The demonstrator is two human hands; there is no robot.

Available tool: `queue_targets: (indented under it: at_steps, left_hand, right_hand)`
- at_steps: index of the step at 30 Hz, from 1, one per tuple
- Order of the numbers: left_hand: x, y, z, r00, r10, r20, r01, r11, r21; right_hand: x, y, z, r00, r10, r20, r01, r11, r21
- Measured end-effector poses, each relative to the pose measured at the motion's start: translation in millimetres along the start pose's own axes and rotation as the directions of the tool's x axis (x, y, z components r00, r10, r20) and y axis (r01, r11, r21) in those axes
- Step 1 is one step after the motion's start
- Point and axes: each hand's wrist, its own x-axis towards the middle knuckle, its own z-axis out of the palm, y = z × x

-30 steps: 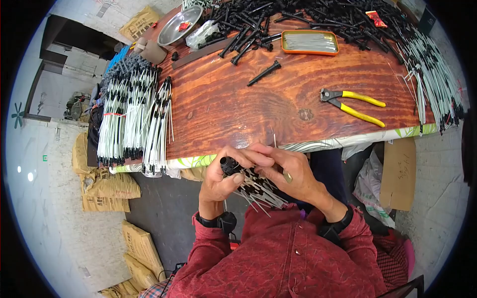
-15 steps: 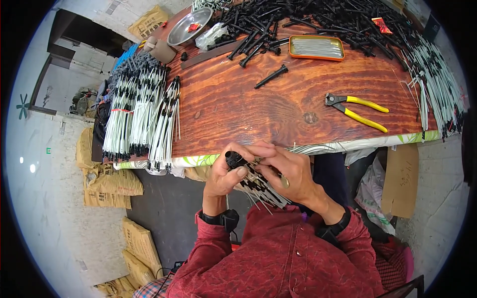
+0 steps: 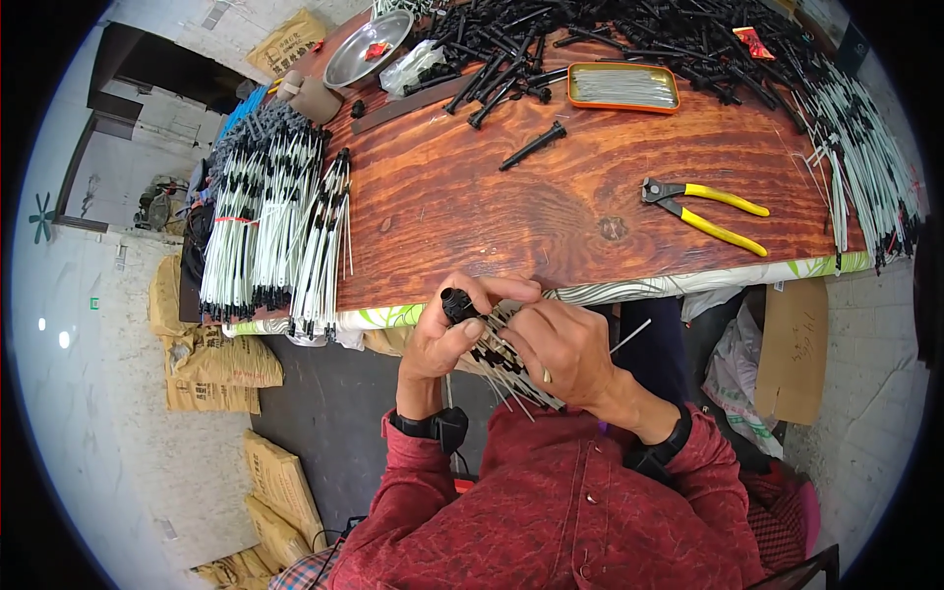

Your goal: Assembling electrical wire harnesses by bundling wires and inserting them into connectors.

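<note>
My left hand [image 3: 433,339] is closed around a ribbed black plastic tube [image 3: 457,303], its hollow end tipped up beside the thumb. Close against it, my right hand [image 3: 570,354] has its fingers curled in, a ring on one of them. A thin pale rod [image 3: 631,335] sticks out past the right knuckles and seems held there; its other end is hidden. Under both hands a bundle of thin pale rods with black parts [image 3: 506,372] slants down toward my lap, partly covered by the fingers.
Yellow-handled pincers [image 3: 723,202], a single black tube [image 3: 533,146] and an orange-rimmed tin of thin metal pins [image 3: 623,88] lie on the wooden table [image 3: 472,216]. Black parts [image 3: 678,29] heap at the back. Bundled white rods stand left [image 3: 280,216] and right [image 3: 865,167].
The right hand has turned and shifted slightly down and left, its fingers curling in more. A pale rod now shows beyond its knuckles. The left hand keeps the black tube.
</note>
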Motion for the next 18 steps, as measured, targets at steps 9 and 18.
queue_targets:
  at_steps: [9, 18]
  left_hand:
    - [4.5, -3.2, -4.8, 0.998, 0.046, 0.048, -0.049, 0.998, 0.047]
    - [10.1, -1.6, 10.4, 1.000, 0.020, -0.014, -0.021, 0.998, -0.055]
  right_hand:
    - [2.8, -2.6, -4.3, 0.999, 0.031, 0.030, -0.031, 1.000, -0.001]
    - [-4.0, 3.2, -8.8, 0.987, 0.148, 0.055, -0.154, 0.977, 0.147]
